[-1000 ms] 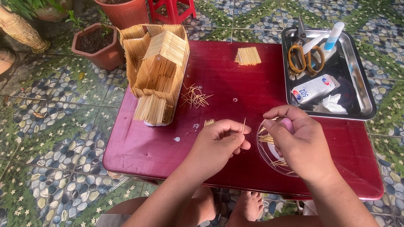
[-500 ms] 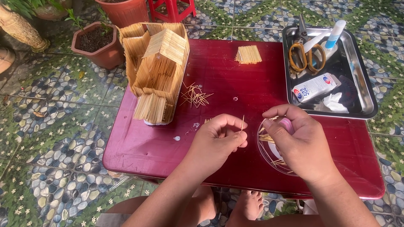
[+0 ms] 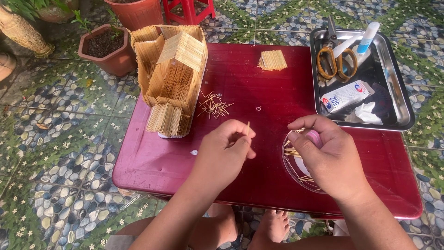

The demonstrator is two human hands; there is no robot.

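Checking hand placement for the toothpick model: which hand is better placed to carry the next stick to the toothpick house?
Left, probably. The left hand already pinches an upright thin wooden toothpick and lies nearer the toothpick house. The right hand rests over the round clear dish of toothpicks, farther away.

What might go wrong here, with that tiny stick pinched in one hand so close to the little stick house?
The left hand pinches one thin stick upright; it might snap or slip from the fingertips. The stick house stands near the table's edge, so a nudge from a forearm might tip it off. The right hand rests over a clear dish of sticks; a sudden lift may scatter them.
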